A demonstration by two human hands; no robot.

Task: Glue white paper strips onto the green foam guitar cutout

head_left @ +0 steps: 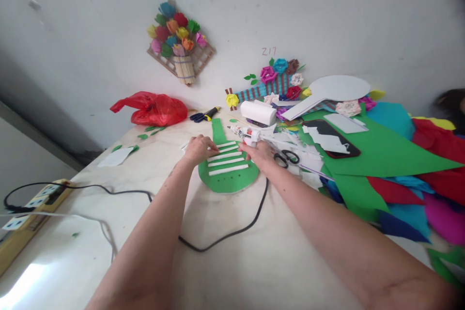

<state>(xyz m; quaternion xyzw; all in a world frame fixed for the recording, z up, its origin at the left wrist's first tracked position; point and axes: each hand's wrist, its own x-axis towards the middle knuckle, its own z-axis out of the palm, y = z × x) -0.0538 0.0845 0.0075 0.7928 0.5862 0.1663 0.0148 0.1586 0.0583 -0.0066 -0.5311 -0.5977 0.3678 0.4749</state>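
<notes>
A green guitar-shaped cutout (228, 184) lies flat on the table, its narrow neck pointing away from me. Several white paper strips (228, 169) run across its round body, with small dark dots below them. My left hand (199, 149) pinches the left end of the topmost strip with bent fingers. On the other side, my right hand (260, 154) is closed around a white patterned hot glue gun (245, 131), whose nozzle points left. Some fingertips of that hand reach to the right ends of the strips. Its palm and the gun's handle are partly hidden.
Black-handled scissors (286, 157) lie among paper scraps by my right wrist. A phone (330, 139) rests on green sheets farther right. A black cord (218, 247) loops across the front; a power strip (39, 203) and red plastic bag (156, 109) are left.
</notes>
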